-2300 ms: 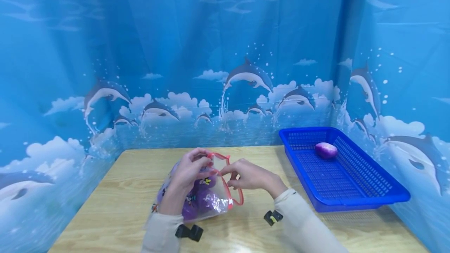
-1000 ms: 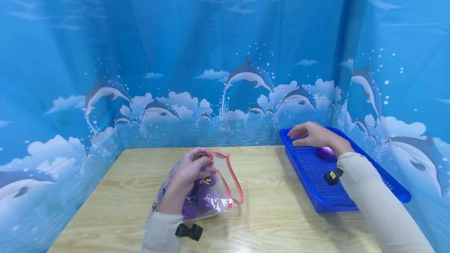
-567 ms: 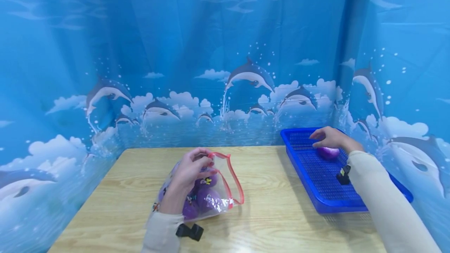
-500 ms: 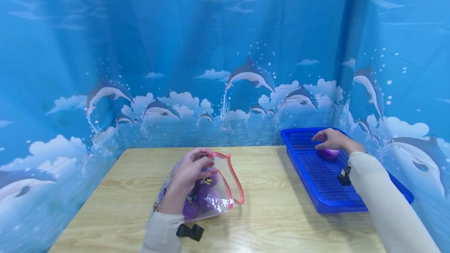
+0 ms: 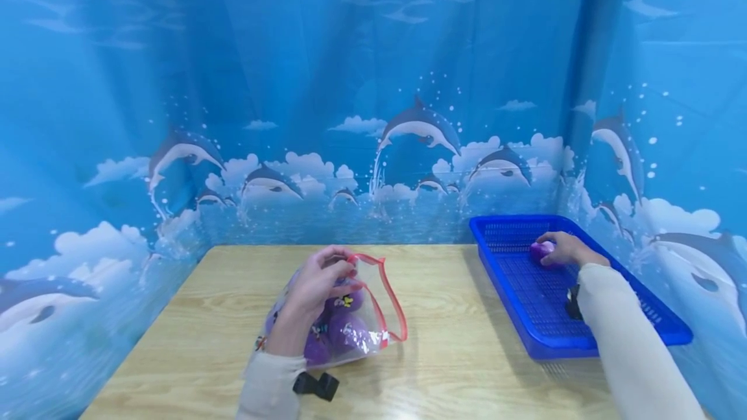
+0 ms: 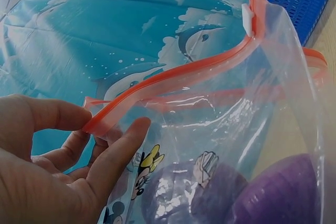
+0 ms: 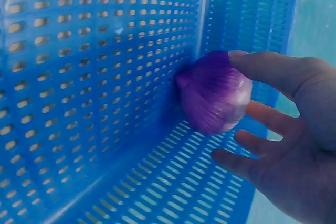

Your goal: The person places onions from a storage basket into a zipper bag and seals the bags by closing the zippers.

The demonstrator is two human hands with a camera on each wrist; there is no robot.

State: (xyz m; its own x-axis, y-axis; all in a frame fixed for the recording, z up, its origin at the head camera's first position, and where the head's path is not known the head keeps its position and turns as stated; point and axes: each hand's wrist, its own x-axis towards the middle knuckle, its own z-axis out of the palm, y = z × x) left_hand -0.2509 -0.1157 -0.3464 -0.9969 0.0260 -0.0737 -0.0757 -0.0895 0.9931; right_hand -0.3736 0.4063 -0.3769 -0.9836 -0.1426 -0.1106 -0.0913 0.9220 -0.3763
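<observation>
My left hand (image 5: 318, 280) pinches the red zip edge of a clear plastic zip bag (image 5: 379, 306), whose mouth gapes to the right. Several purple, rounded things lie inside the bag; in the left wrist view one purple onion-like piece (image 6: 281, 192) shows through the plastic. Cartoon figures are printed on the bag. My right hand (image 5: 569, 249) is down in the blue basket, thumb and fingers around a purple onion (image 7: 215, 95). In the right wrist view the thumb touches the onion's upper side, with the other fingers partly behind it.
The blue plastic basket (image 5: 513, 306) with slotted walls stands at the right of the wooden table (image 5: 443, 342). A dolphin-print curtain (image 5: 327, 83) closes off the back and the sides. Bare tabletop lies between the bag and the basket.
My right hand left the bag's mouth, moved right over the basket and came down around the onion. My left hand has kept its pinch on the bag, which stays in place.
</observation>
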